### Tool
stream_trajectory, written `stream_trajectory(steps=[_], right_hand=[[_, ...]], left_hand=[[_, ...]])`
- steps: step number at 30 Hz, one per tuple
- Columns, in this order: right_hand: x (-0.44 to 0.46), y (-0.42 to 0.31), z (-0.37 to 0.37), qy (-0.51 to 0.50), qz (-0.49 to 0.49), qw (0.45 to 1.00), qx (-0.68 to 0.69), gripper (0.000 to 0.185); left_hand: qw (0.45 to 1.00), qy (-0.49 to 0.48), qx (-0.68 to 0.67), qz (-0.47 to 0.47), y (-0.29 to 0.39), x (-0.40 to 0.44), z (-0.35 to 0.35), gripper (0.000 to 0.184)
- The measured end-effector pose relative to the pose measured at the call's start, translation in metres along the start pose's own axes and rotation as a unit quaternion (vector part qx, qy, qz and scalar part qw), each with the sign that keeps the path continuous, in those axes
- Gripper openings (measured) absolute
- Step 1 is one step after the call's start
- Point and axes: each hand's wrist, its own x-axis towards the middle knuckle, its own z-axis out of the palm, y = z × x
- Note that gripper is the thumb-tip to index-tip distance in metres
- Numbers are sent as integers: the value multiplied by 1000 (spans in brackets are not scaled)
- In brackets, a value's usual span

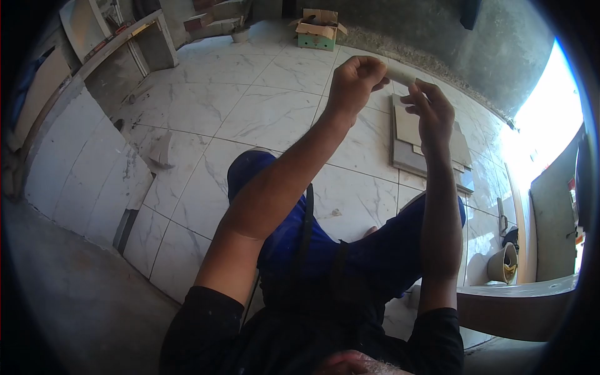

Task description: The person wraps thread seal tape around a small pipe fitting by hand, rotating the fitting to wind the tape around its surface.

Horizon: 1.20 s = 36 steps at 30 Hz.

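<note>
My left hand (pixel 360 72) and right hand (pixel 432 109) pinch a pale piece (pixel 400 76) by its ends; tiled floor (pixel 262 106) spreads wide beside stacked boards (pixel 408 129).

The bare left arm (pixel 290 165) reaches forward and slants inward, its elbow slightly bent, ending in a bare left hand (pixel 360 76) with fingers curled into a pinch. The bare right arm (pixel 440 212) extends nearly straight ahead; the bare right hand (pixel 431 114) has bent fingers, their exact closure hard to judge.
</note>
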Motion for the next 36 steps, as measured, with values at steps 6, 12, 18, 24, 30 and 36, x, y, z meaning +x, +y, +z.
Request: stream_trajectory(steps=[6,12,18,24,30,36], right_hand=[[0,1,-1,4,-6,1000,27,27],[1,-1,-1,12,-11,1000,26,25],[2,1,-4,24,-26,999,28,23],[4,0,-7,42,-20,998,31,23],[3,-3,-7,35,1,999,30,23],[2,-3,-5,14,-33,999,29,21]], left_hand=[[1000,-2,14,-7,-2,0,0,23],[995,4,97,-24,-1,-2,0,28],[988,-14,146,43,-5,0,0,30],[983,-32,173,55,0,-4,4,29],[984,-33,164,63,-1,-2,1,27],[985,-19,157,69,-3,2,0,27]])
